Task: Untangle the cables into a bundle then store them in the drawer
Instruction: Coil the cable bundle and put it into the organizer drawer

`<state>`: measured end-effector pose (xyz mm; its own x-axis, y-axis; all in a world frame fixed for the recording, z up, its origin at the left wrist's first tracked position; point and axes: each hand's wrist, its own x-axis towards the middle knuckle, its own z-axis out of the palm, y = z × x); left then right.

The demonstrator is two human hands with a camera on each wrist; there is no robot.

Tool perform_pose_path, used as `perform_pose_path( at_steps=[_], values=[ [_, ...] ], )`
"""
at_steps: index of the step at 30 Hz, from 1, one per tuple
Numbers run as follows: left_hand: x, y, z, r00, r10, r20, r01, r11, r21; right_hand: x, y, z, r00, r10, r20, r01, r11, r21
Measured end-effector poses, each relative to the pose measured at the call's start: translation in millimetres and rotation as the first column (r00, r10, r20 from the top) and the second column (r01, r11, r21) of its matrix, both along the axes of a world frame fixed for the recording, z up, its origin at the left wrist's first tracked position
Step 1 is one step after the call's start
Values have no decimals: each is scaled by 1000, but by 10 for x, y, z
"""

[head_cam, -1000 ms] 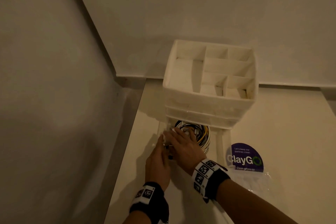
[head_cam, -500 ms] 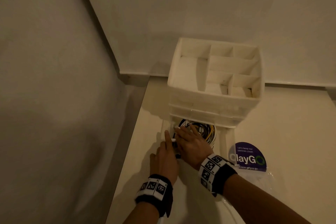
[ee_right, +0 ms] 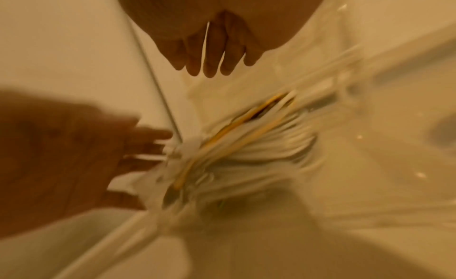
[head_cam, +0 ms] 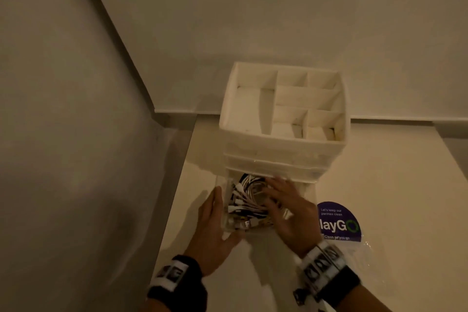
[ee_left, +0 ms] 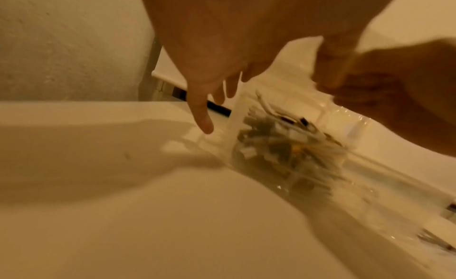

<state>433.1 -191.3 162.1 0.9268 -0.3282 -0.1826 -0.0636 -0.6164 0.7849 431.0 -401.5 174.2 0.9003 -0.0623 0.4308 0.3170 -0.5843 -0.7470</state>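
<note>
A coiled bundle of white, black and yellow cables lies in the clear bottom drawer, which stands pulled out of the white organiser. My left hand is against the drawer's left wall, fingers straight, thumb near the front corner. My right hand lies spread over the right part of the bundle. In the left wrist view my left-hand fingers point down beside the drawer wall, with the cables behind it. The right wrist view is blurred: straight right-hand fingers above the cables.
The organiser's top tray has several open compartments. A purple ClayGo sticker and a clear plastic bag lie on the counter at the right. A wall runs close along the left; another stands behind the organiser.
My hands have drawn apart. The left one went from the bundle to the drawer's outer left side, and the right one slid rightward over the cables.
</note>
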Motion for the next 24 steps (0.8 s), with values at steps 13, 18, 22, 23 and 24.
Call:
perform_pose_path(
  at_steps=[13, 18, 22, 23, 24],
  values=[
    [926, 203, 148, 897, -359, -259, 441, 777, 449, -93, -1121, -38, 535, 135, -834, -233, 973, 8],
    [970, 189, 120, 899, -349, -263, 429, 819, 382, 10, -1321, -23, 505, 161, -848, -272, 962, 21],
    [1014, 172, 52, 902, -352, -250, 419, 854, 308, 134, -1349, -20, 485, 149, -862, -322, 947, -17],
    [1024, 173, 39, 903, -350, -249, 413, 866, 281, 140, -1346, -33, 480, 149, -865, -313, 950, -11],
    [1039, 182, 20, 905, -350, -242, 407, 878, 251, 136, -1340, -49, 485, 154, -861, -301, 954, 2]
  ],
)
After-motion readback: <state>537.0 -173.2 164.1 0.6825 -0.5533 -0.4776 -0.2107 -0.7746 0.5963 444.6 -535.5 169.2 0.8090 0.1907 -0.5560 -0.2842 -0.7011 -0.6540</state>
